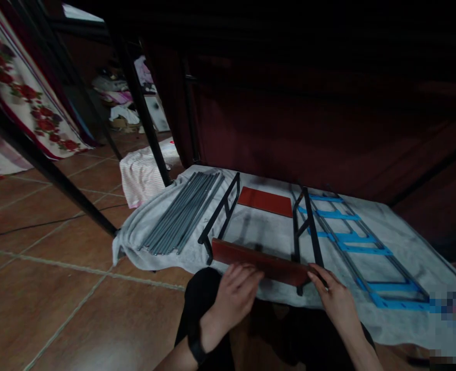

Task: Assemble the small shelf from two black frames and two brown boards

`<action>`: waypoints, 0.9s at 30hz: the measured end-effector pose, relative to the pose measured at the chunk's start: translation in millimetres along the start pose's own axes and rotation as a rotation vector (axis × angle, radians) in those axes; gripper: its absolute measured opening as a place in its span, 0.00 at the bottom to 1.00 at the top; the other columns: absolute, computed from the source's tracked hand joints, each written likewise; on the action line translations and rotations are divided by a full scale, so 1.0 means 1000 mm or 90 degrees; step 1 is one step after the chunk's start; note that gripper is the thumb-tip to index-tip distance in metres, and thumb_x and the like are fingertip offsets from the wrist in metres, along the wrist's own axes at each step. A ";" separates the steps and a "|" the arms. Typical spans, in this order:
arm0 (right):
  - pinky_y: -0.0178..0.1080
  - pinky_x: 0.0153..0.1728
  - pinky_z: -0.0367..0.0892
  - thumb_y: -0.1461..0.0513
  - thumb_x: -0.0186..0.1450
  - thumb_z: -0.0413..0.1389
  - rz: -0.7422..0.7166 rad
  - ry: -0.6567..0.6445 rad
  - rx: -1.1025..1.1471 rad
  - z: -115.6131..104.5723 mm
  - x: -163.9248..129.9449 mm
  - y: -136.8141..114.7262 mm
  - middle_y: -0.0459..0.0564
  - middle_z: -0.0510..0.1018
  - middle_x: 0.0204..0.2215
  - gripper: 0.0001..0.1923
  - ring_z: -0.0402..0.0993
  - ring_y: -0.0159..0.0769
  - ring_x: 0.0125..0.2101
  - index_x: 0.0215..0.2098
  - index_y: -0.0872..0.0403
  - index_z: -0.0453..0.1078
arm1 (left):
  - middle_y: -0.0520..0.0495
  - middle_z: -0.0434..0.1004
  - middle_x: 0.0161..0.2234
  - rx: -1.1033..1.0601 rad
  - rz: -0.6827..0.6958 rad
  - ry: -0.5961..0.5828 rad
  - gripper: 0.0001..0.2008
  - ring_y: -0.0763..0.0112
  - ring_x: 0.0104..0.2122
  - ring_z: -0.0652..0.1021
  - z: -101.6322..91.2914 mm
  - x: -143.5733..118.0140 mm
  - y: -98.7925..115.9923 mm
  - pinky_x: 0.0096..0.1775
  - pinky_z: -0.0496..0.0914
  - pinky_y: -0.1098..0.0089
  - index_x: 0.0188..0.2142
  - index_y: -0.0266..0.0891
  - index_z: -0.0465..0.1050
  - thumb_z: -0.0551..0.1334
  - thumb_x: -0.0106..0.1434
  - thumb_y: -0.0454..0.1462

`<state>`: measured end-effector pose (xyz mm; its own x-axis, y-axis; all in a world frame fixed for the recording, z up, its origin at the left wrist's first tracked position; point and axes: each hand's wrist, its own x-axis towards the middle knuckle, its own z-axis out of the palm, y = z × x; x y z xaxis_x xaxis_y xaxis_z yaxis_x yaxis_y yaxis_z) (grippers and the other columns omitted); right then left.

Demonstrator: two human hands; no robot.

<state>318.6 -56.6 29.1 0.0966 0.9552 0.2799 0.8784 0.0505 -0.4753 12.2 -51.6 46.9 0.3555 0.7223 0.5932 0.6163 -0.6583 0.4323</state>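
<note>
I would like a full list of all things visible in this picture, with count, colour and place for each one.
red-brown board: one, held on edge by both hands, near edge of the sheet
red panel: one, flat on the sheet, farther back
black side frames: two, standing on the sheet, left and right of the red panel
metal rods: one bundle, grey, left part of the sheet
blue-taped frame: one, dark with blue strips, right part of the sheet
sheet: one, grey-white, on the floor
striped cloth: one, pale, left behind the sheet
floral fabric: red on white, far left
tiled floor: brown
left hand: one, fingers on the board
right hand: one, fingers on the board's right end
</note>
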 end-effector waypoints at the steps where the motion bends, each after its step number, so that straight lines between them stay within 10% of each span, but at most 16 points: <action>1: 0.47 0.44 0.76 0.46 0.69 0.46 -0.003 0.001 -0.006 0.001 -0.001 0.001 0.54 0.79 0.52 0.25 0.80 0.48 0.45 0.55 0.49 0.71 | 0.46 0.80 0.42 0.003 -0.103 0.079 0.14 0.65 0.45 0.77 -0.013 -0.013 -0.024 0.50 0.69 0.64 0.48 0.44 0.74 0.53 0.69 0.34; 5: 0.48 0.45 0.76 0.44 0.69 0.45 -0.017 0.006 -0.014 0.005 -0.003 0.011 0.54 0.78 0.53 0.27 0.79 0.50 0.47 0.56 0.49 0.70 | 0.41 0.80 0.41 0.034 -0.516 0.266 0.13 0.62 0.40 0.79 -0.055 -0.035 -0.132 0.41 0.72 0.66 0.43 0.37 0.73 0.52 0.69 0.38; 9: 0.51 0.44 0.77 0.42 0.68 0.45 0.000 0.005 -0.031 0.012 -0.004 0.025 0.54 0.79 0.51 0.30 0.80 0.52 0.45 0.56 0.49 0.71 | 0.40 0.80 0.44 0.093 -0.577 0.005 0.11 0.64 0.45 0.79 -0.060 -0.012 -0.198 0.46 0.69 0.68 0.42 0.37 0.73 0.52 0.68 0.35; 18: 0.47 0.45 0.77 0.43 0.68 0.46 0.012 -0.006 -0.020 0.012 -0.001 0.021 0.53 0.80 0.50 0.28 0.80 0.48 0.46 0.55 0.49 0.71 | 0.35 0.79 0.40 0.123 -0.605 -0.142 0.08 0.60 0.43 0.80 -0.017 0.038 -0.212 0.46 0.70 0.65 0.42 0.32 0.71 0.57 0.64 0.33; 27: 0.46 0.45 0.75 0.49 0.69 0.48 0.018 0.022 0.032 0.003 0.001 -0.008 0.52 0.80 0.48 0.21 0.80 0.45 0.43 0.54 0.47 0.72 | 0.46 0.73 0.19 0.072 -0.691 0.053 0.06 0.57 0.32 0.81 -0.045 0.044 -0.207 0.34 0.72 0.66 0.22 0.40 0.66 0.63 0.52 0.34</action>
<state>310.4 -55.5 31.1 0.1379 0.9459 0.2936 0.8507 0.0386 -0.5242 -131.6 106.9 13.6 -0.4616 0.8869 -0.0195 0.6357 0.3460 0.6900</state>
